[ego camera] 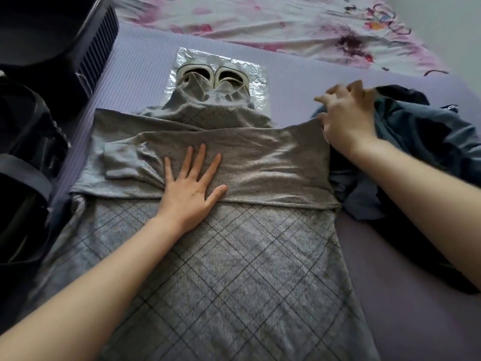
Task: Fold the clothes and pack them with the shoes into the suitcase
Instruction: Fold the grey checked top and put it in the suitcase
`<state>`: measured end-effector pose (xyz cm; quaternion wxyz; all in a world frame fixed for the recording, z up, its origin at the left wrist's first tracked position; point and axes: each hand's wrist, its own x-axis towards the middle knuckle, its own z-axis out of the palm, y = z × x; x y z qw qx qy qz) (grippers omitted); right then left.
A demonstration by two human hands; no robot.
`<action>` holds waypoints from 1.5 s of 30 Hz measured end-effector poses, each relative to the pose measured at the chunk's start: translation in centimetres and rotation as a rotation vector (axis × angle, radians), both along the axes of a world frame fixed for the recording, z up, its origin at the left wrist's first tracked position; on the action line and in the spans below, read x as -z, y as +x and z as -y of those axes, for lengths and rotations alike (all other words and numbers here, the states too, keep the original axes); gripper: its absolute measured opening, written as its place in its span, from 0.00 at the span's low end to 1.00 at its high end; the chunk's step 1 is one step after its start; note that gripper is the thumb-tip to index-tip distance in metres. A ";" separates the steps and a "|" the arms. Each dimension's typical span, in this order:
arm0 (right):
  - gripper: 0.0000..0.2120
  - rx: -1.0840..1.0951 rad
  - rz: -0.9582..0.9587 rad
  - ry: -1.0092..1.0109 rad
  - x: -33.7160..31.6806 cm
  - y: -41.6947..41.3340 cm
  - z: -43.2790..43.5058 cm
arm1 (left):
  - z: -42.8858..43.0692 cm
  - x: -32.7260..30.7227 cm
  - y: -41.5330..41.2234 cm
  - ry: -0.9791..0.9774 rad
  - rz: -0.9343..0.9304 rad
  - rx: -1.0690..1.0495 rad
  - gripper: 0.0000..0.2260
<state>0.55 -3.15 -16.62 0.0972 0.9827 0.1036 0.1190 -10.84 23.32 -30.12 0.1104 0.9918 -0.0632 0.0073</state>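
A grey checked turtleneck sweater [234,269] lies flat on the purple mat, with both sleeves folded across its chest. My left hand [191,191] presses flat on the folded sleeve, fingers spread. My right hand [347,118] rests at the sweater's right shoulder, fingers curled on the fabric edge there. A pair of pale shoes [216,76] stands on a clear plastic bag [256,84] beyond the collar, which covers their toes. A dark blue garment [421,142] lies crumpled to the right. The black suitcase [28,142] lies open at the left.
The purple mat [406,269] covers the floor. A white sheet with pink floral print [273,19] lies at the back. The suitcase's ribbed lid [96,45] stands up at the far left.
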 end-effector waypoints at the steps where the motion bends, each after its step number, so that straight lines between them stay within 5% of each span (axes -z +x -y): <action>1: 0.17 -0.060 0.050 0.054 0.9 -1.8 -0.3 | 0.0 0.0 0.0 0.003 -0.003 0.000 0.33; 5: 0.19 -0.240 0.117 0.109 5.4 -8.4 0.4 | 0.0 0.1 0.1 0.011 -0.006 -0.006 0.33; 9: 0.36 -0.106 -0.271 0.080 8.4 -9.8 2.7 | 0.0 0.0 0.0 0.011 -0.027 -0.002 0.33; 12: 0.43 -0.062 -0.362 -0.005 9.6 -9.2 3.6 | 0.1 -0.2 0.1 0.038 -0.077 -0.004 0.31; 18: 0.32 0.021 -0.392 -0.076 8.0 -9.9 0.8 | -0.3 -2.6 -1.2 -0.034 -0.195 -0.013 0.29; 22: 0.26 -0.040 -0.365 0.241 6.1 -13.2 -5.2 | -2.8 -3.9 -9.8 -0.423 0.127 -0.216 0.20; 25: 0.23 -0.117 -0.427 0.399 5.6 -14.7 -10.4 | -5.5 -3.9 -18.0 -0.542 0.203 -0.361 0.18; 30: 0.21 -0.228 -0.515 0.412 4.2 -14.7 -18.0 | -9.3 -3.9 -25.0 -0.510 0.188 -0.504 0.21; 39: 0.16 -0.080 -0.642 0.649 3.1 -15.2 -26.3 | -9.3 -5.3 -22.6 -0.615 0.011 -0.787 0.25; 45: 0.15 0.015 -0.596 0.654 3.3 -14.0 -31.4 | -9.4 -5.8 -22.1 -0.577 0.031 -0.755 0.11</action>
